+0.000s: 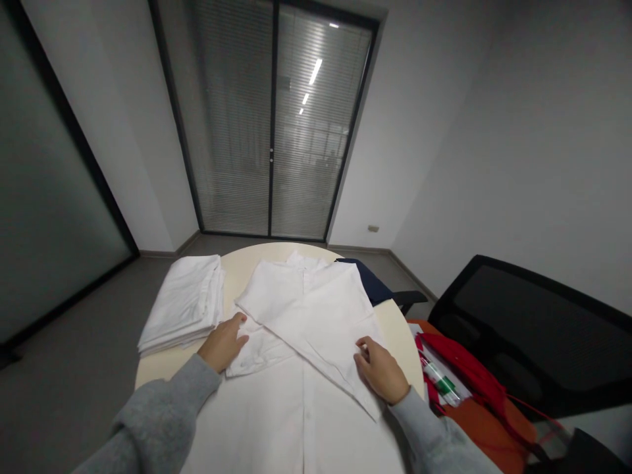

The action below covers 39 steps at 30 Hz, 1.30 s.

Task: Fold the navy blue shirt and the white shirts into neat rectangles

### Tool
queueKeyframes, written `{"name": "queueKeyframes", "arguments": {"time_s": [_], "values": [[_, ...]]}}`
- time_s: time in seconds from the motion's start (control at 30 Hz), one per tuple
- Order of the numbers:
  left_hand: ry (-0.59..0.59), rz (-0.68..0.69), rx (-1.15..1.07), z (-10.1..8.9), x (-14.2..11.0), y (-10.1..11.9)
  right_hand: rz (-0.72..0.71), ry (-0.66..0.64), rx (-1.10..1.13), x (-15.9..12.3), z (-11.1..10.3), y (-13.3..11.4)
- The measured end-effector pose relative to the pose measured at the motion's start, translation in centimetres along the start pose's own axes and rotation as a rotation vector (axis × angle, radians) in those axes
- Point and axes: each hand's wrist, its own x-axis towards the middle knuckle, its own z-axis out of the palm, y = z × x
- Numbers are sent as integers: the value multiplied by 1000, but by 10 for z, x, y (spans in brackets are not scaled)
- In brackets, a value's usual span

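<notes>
A white shirt lies spread over the round table, its collar at the far side and its lower part running towards me. One sleeve crosses the body diagonally, down to the right. Part of another sleeve shows beneath it on the left. My left hand rests at the shirt's left edge, thumb and fingers apart. Over the right part of the shirt is my right hand, its fingers loosely bent with a gap to the thumb. Neither hand visibly grips the cloth.
A stack of folded white cloth sits on the table's left side. At the right stands a black mesh-backed chair with an orange seat holding a red bag. Dark blue fabric shows beyond the table's far right edge.
</notes>
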Motion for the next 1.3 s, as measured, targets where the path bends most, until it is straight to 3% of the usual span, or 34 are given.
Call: {"name": "queueKeyframes", "arguments": {"time_s": [0.1, 0.17, 0.27, 0.33, 0.47, 0.57, 0.7, 0.97, 1.07, 1.2, 1.3], "values": [[131, 88, 140, -4, -9, 9, -59, 113, -202, -8, 8, -2], [217, 260, 214, 1, -18, 11, -116, 203, -331, -14, 9, -8], [156, 545, 239, 22, -30, 7, -259, 247, -374, -29, 12, -18], [114, 597, 256, 37, -38, 1, -409, 163, -341, -40, 17, -21], [185, 544, 293, 52, -64, -9, -544, -16, -273, -54, 23, -19], [245, 572, 283, 52, -95, -22, -541, -44, -242, -54, 20, -17], [224, 603, 312, 48, -121, -42, -559, -88, -220, -41, 14, -19], [140, 476, 248, 40, -79, -41, -540, -94, -254, 3, 19, -27], [136, 449, 246, 41, -80, -42, -505, -38, -274, 2, 22, -26], [204, 347, 269, 43, -102, -53, -406, 145, -309, -17, 25, -10], [210, 256, 276, 41, -116, -56, -418, 215, -297, -28, 28, 5]]}}
